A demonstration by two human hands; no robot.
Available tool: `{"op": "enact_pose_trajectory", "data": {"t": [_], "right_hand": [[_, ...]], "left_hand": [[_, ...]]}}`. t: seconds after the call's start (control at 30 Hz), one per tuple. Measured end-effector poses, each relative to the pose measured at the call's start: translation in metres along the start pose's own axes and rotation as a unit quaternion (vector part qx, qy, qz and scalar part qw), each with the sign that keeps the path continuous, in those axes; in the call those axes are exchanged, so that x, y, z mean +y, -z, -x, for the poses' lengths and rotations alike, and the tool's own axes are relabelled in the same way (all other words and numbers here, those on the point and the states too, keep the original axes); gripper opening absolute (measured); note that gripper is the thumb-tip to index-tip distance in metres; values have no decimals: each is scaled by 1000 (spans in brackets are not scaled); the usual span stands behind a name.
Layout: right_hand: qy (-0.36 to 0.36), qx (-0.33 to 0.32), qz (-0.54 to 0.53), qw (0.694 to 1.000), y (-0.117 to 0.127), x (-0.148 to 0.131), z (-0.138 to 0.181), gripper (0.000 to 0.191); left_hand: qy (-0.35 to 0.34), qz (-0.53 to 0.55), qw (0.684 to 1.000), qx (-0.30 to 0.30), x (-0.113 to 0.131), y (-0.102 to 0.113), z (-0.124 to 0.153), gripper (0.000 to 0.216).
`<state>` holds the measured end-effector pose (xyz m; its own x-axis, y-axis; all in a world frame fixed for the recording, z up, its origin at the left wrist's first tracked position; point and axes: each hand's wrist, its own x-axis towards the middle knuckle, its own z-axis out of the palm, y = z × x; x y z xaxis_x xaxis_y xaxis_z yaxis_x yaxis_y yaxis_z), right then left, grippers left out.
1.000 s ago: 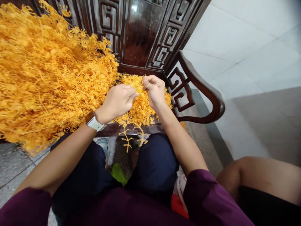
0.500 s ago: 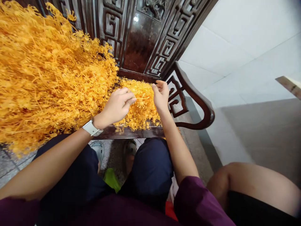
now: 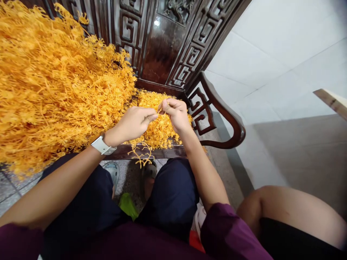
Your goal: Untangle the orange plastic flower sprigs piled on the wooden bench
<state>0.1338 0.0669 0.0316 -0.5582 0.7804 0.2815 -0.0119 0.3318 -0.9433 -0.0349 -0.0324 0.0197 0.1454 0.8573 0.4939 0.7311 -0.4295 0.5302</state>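
Observation:
My left hand (image 3: 135, 122), with a white-banded watch on the wrist, is closed in a pinch on an orange plastic flower stem. Bare forked branches of this stem (image 3: 141, 154) hang below the palm, over the seat edge. My right hand (image 3: 175, 112) is closed too, its thumb and forefinger pinching the thin stem end close to the left fingertips. Beneath both hands lies a small heap of orange plastic flower heads (image 3: 159, 133). To the left rises a much larger pile of orange plastic flower sprigs (image 3: 59, 90).
The heaps lie on a dark carved wooden bench (image 3: 165, 47) with a curved armrest (image 3: 238, 131) at right. Another person's bare leg (image 3: 295, 209) is at lower right. A green object (image 3: 128, 206) lies on the floor near my shoes.
My right hand has moved left and down to meet the left fingertips, and its fingers have closed on the stem. The hanging branches now show more clearly below my left hand.

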Motion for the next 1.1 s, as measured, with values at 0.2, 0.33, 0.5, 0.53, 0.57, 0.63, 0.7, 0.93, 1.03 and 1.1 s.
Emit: {"op": "enact_pose_trajectory", "data": {"t": [0.2, 0.33, 0.5, 0.53, 0.57, 0.63, 0.7, 0.93, 1.03, 1.1], "right_hand": [[-33, 286, -61, 956, 34, 42, -25, 49], [-123, 263, 85, 953, 62, 74, -21, 49], [-78, 157, 205, 963, 57, 65, -7, 59], [-62, 120, 164, 977, 53, 57, -5, 56], [-57, 68, 109, 990, 48, 49, -4, 57], [-57, -41, 23, 997, 36, 33, 0, 60], [-30, -105, 7, 994, 23, 21, 5, 54], [67, -77, 36, 994, 15, -6, 10, 55], [91, 110, 71, 987, 55, -2, 0, 58], [95, 334, 57, 936, 91, 11, -6, 63]], "left_hand": [[-76, 121, 988, -65, 32, 2, 9, 26], [-4, 157, 986, -62, 32, -4, 15, 31], [136, 192, 972, 18, 5, -15, 6, 33], [156, 210, 965, 33, 1, -17, 4, 33], [171, 228, 958, 45, -1, -19, 2, 32], [180, 253, 949, 64, -3, -22, 0, 30], [173, 276, 942, 78, -3, -23, -1, 29], [153, 273, 944, 103, 8, -9, -10, 26], [108, 161, 976, 96, 11, 6, -10, 26], [92, 112, 982, 124, 5, 17, -8, 27]]}}
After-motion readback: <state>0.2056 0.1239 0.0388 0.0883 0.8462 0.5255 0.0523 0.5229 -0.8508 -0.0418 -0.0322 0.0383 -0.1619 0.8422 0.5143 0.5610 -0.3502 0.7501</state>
